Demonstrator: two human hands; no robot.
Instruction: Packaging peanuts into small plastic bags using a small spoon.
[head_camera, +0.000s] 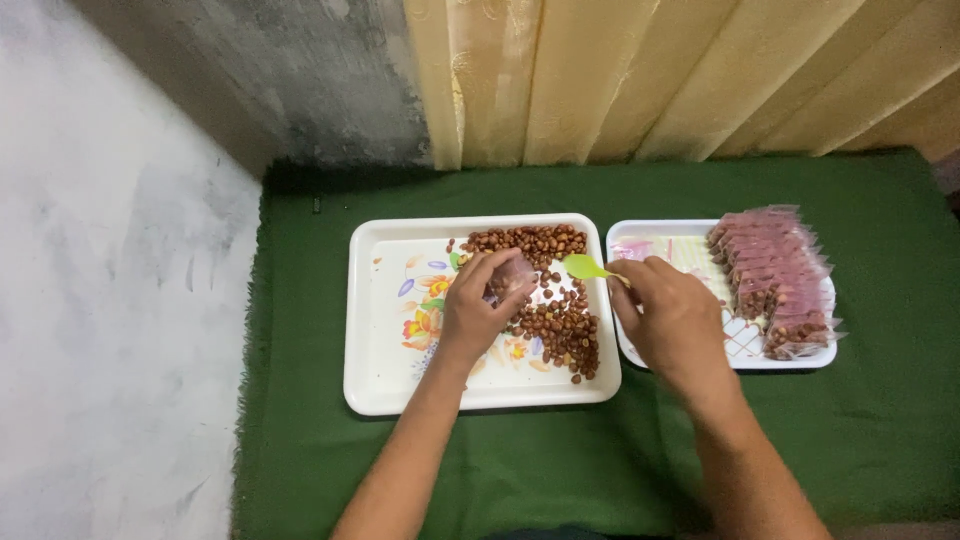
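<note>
The left hand (480, 300) hangs over the middle of the large white tray (375, 385), fingers curled and pinched on a small clear bag (516, 274) whose mouth appears to face right. The right hand (668, 312) sits over the gap between the two trays, fingers closed on the handle of a small green spoon (583, 266). The spoon's long axis runs roughly left to right, slightly tilted, with the bowl at the left end and just beside the bag; bowl and bag are near but a touch cannot be confirmed. The bag therefore lies directly left of the right hand, and the spoon bowl is the part nearest to it. Loose peanuts (560, 325) lie in a band along the right side of the large tray, beneath and between both hands, closer to the left hand. Both forearms enter from the bottom edge and angle inward. On the smaller white tray (640, 355) to the right, a row of filled packets (775, 275) is stacked overlapping. Both trays rest on a green cloth (870, 420).
</note>
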